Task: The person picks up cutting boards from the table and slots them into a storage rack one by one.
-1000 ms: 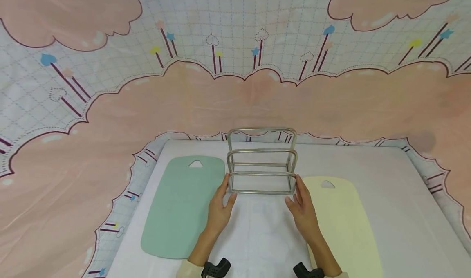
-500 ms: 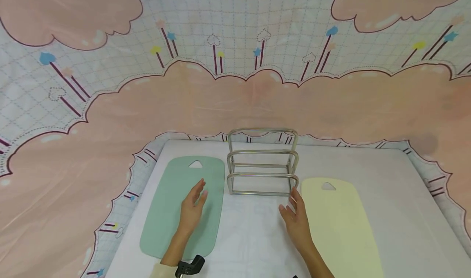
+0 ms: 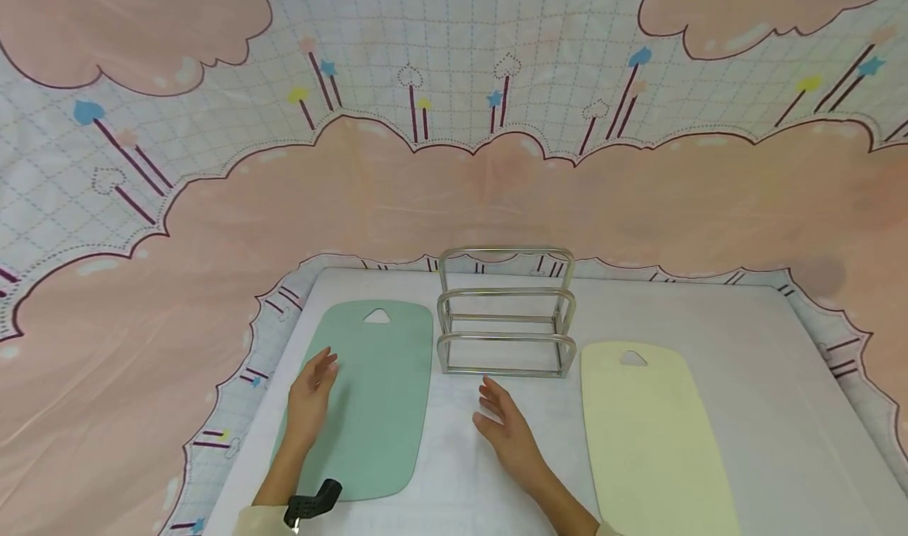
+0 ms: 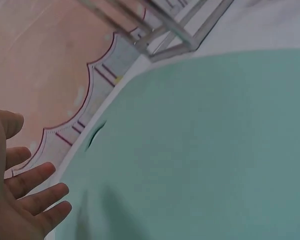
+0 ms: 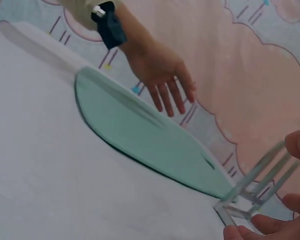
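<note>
A metal wire rack point(image 3: 505, 336) with upright loops stands at the middle back of the white table. To its left a green cutting board point(image 3: 376, 418) lies flat, and a pale yellow cutting board point(image 3: 656, 433) lies to its right. My left hand point(image 3: 309, 402) hovers over the green board's left side, fingers relaxed and holding nothing; the left wrist view shows its spread fingers point(image 4: 37, 177). In front of the rack is my right hand point(image 3: 514, 437), above the table with loosely bent fingers and nothing held. Whether its fingertips touch the rack's front rail is unclear.
The white tabletop point(image 3: 766, 394) extends to the right beyond the yellow board. A cloth printed with clouds point(image 3: 496, 197) covers the area behind and around the table. A black camera mount point(image 3: 312, 504) sits on the left wrist.
Both hands have come away from the sides of the rack. The left hand has moved left over the green board; the right has moved left and nearer. Rack and boards stay in place.
</note>
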Available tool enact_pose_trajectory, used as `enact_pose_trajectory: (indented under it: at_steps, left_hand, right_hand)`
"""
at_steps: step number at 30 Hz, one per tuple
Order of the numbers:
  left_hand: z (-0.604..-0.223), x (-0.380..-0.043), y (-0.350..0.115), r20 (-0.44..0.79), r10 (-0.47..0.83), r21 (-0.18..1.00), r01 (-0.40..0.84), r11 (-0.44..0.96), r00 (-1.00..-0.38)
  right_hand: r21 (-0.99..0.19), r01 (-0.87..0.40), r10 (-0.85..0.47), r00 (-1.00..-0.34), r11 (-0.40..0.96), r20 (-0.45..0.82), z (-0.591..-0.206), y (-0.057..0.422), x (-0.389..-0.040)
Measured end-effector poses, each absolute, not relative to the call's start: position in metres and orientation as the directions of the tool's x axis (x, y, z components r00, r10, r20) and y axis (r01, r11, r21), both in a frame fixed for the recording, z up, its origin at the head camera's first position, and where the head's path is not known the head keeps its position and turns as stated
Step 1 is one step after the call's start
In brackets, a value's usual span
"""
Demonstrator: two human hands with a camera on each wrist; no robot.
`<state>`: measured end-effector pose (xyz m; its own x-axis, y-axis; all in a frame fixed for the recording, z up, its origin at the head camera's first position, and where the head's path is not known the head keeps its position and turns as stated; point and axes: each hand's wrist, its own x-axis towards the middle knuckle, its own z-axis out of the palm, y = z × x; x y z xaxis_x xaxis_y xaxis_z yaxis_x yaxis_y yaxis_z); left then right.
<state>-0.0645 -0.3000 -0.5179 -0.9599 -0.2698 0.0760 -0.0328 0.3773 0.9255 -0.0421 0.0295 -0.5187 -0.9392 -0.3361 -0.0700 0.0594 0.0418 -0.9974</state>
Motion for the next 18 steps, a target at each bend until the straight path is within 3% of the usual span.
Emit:
enact_pose_trajectory:
  at_steps: [9, 18]
  left_hand:
    - [-0.517, -0.07, -0.322, -0.004, -0.331, 0.885, -0.158, 0.439, -0.944]
    - [-0.517, -0.072, -0.329, -0.053, -0.325, 0.899, -0.187, 0.397, -0.944]
  right_hand:
    - [-0.997, 0.069, -0.439, -0.895, 0.041, -0.08, -0.525, 0.007, -0.045]
    - [-0.997, 0.075, -0.499, -0.863, 0.033, -0.081, -0.529, 0.0, -0.053]
